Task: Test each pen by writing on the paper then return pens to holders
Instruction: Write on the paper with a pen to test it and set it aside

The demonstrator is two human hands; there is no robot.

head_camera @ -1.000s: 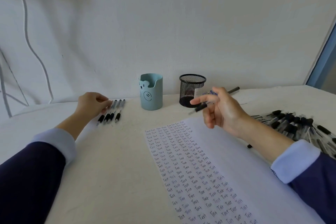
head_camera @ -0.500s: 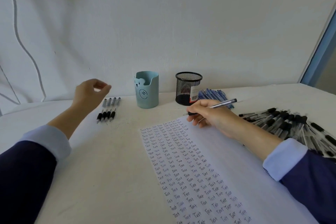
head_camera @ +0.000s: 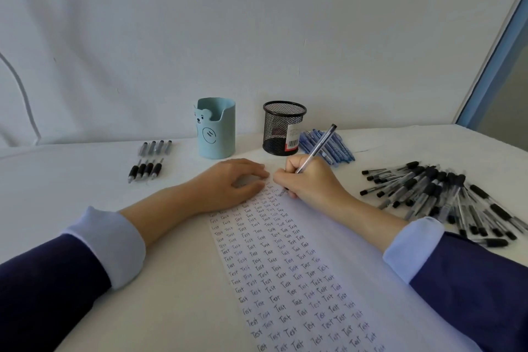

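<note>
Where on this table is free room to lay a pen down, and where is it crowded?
Free: the table in front of the four pens, left of the paper; also the gap between those pens and the blue holder. Crowded: the right side, black pen pile and blue pens.

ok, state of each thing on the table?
Light blue bear-face holder: upright, no pens showing.
Black wire-mesh holder: upright, no pens showing.
White paper sheet: flat, left hand rests on it.
Clear-barrel pen: gripped by right hand, tip at sheet.
Four black-grip pens: lying in a row.
Blue pens: heaped.
Black-capped pens: heaped.
</note>
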